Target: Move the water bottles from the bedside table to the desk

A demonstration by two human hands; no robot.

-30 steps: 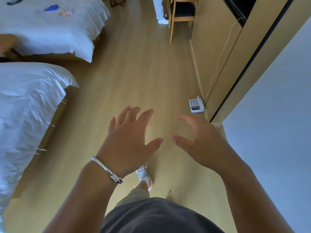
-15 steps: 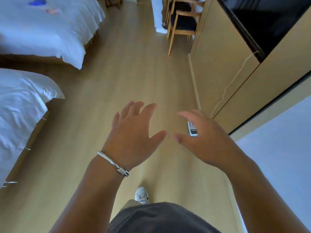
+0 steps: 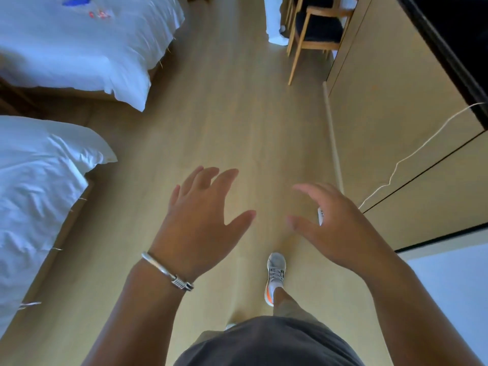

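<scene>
Bright, even daylight, faint soft shadows, slight motion blur, wide-angle bending toward the edges.

Pale yellow wood grain is seen across the floor (image 3: 224,128). White sheets cover the near bed (image 3: 39,180), and a blue patch marks the far bed (image 3: 79,48). A silver bracelet (image 3: 169,272) and a grey, orange-heeled sneaker (image 3: 275,273) are picked out.

No lettering, label, brand or number can be read anywhere. The white telephone (image 3: 320,215) on the floor at about three o'clock is nearly all hidden behind the right hand (image 3: 340,228) — its keys are too small to make out. The blue and red patches (image 3: 87,6) on the far bed at eleven o'clock are blurred — no legible print.
</scene>
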